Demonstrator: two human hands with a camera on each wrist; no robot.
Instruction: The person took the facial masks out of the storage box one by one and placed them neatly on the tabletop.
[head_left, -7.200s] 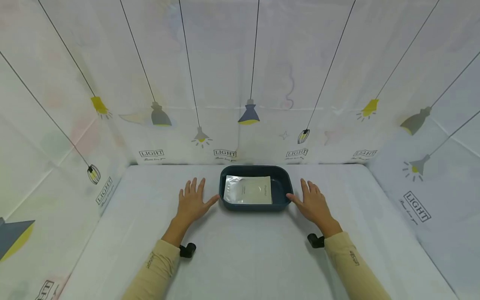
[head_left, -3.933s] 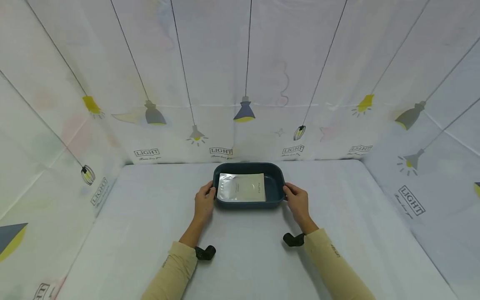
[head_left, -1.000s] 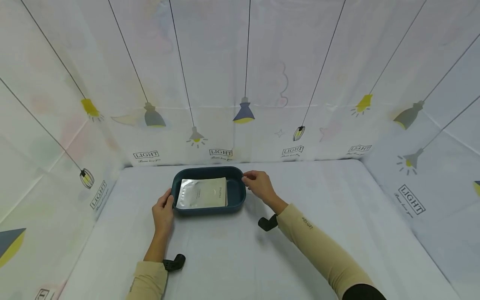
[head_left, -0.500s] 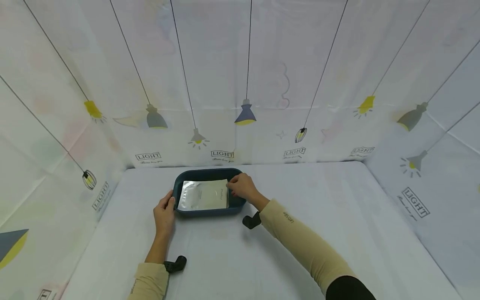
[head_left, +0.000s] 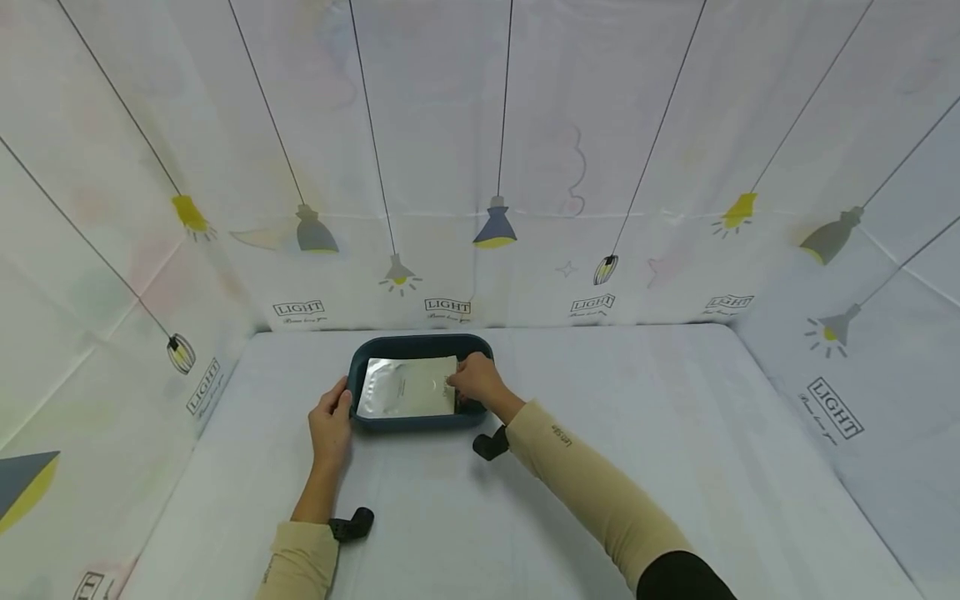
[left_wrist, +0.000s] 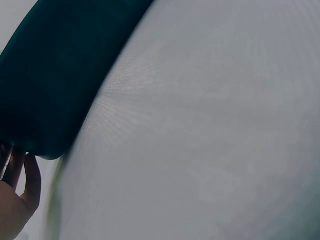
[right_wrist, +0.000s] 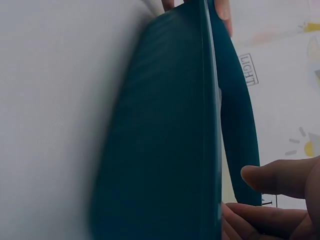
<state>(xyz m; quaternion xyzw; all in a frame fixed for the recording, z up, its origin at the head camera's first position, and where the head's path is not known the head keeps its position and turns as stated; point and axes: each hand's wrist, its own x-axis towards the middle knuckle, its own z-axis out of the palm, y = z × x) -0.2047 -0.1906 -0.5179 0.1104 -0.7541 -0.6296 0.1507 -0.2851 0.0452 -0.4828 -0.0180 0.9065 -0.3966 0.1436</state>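
A dark teal tray (head_left: 420, 421) sits on the white table, left of centre, with a flat silver pouch (head_left: 407, 387) lying in it. My left hand (head_left: 330, 421) grips the tray's left rim, thumb over the edge; its fingers (left_wrist: 17, 192) show under the tray's wall (left_wrist: 55, 75). My right hand (head_left: 474, 382) reaches into the tray, fingertips at the pouch's right edge. In the right wrist view the thumb (right_wrist: 280, 176) and the fingers (right_wrist: 260, 220) stand apart beyond the tray's outer wall (right_wrist: 165, 140), with no pouch between them; the wall hides the pouch there.
White cloth covers the table (head_left: 637, 433), bare to the right and front of the tray. Lamp-printed curtains (head_left: 525, 167) close in the back and both sides. Black wrist-camera mounts (head_left: 489, 443) hang under both forearms.
Both hands slid the tray left earlier. Since then my right hand left the tray's right rim and moved inside to the pouch's right edge. The left hand keeps its hold.
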